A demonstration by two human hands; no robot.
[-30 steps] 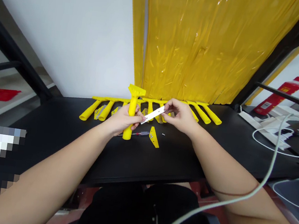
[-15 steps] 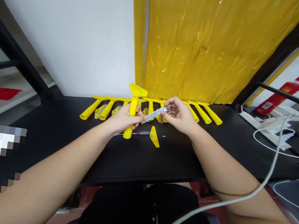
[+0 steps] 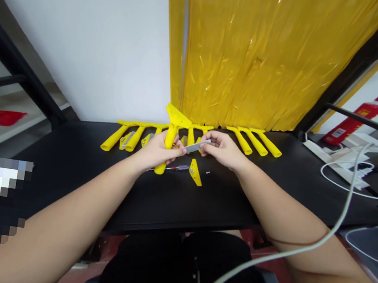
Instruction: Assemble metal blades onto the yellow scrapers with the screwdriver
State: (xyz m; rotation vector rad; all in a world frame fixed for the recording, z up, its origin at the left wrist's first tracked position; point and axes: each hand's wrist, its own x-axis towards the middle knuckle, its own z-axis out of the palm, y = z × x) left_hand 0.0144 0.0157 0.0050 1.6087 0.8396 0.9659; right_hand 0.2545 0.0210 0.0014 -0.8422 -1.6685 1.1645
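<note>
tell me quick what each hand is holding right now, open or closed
Left hand: closed around a yellow handle, thumb at one end of a grey strip.
Right hand: closed, pinching the grey strip's other end.

I hold the yellow handle [image 3: 171,135] in my left hand [image 3: 154,150], nearly upright with its top leaning right; its broad, flared head slopes down to the right above a smooth, rounded shaft. Just right of that shaft, I hold a thin, flat grey strip [image 3: 194,147] between both hands, its end at my right hand [image 3: 221,150] higher.
</note>
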